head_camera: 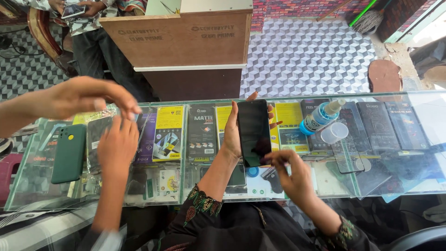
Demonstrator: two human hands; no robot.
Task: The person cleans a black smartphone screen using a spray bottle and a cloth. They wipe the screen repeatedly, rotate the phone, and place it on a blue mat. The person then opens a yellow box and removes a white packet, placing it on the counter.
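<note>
- The glass bench fills most of my view. Under the top it's packed with flat screen-protector packets, so it's a busy backdrop.
- A co-worker's two hands on the left are fiddling over a clear sleeve, next to a green phone case lying flat. I'd call that side taken.
- The dark phone stands upright above the bench middle, screen toward me, clamped in my left hand with the fingers wrapped round its back.
- My right hand sits at the phone's lower right corner, fingertips pinched together on something too small to make out. Maybe a tab or film edge, can't tell.
- My read: this is the screen prep or film-handling step. Next move probably needs a steady left grip and a careful peel or wipe from that corner.
- A blue spray bottle and a small clear cup sit just right of the phone, so that edge is tight.
- Open room is mostly toward me, near the front edge of the bench.
</note>
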